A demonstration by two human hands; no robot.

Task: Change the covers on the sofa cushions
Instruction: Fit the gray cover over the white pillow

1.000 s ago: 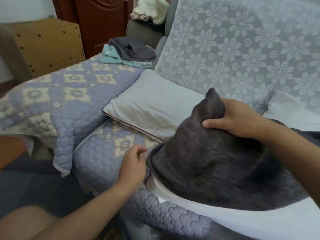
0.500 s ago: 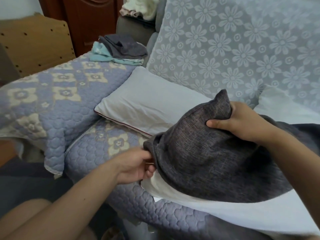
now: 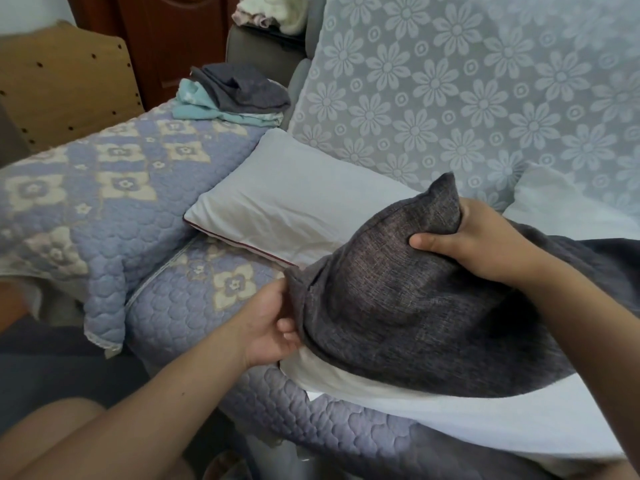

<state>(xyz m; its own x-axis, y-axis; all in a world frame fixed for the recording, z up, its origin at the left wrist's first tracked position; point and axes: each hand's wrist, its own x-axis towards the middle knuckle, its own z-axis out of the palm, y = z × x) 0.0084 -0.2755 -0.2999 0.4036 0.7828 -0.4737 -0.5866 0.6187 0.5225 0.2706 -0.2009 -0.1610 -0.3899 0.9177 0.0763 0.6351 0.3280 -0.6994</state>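
Note:
A dark grey cushion cover sits partly over a white cushion insert on the sofa seat in front of me. My right hand grips the cover's upper corner, thumb pressed into the fabric. At the cover's near left corner my left hand pinches the edge. The insert's lower strip shows bare below the cover. A second bare white cushion lies flat behind, against the sofa back.
Folded grey and teal covers are stacked on the quilted lilac armrest. A floral lace throw drapes the sofa back. Another white cushion lies at right. A wooden board and dark door stand behind.
My left hand went from resting beside the cover to pinching its left corner. My right hand lifted the upper corner and keeps its grip.

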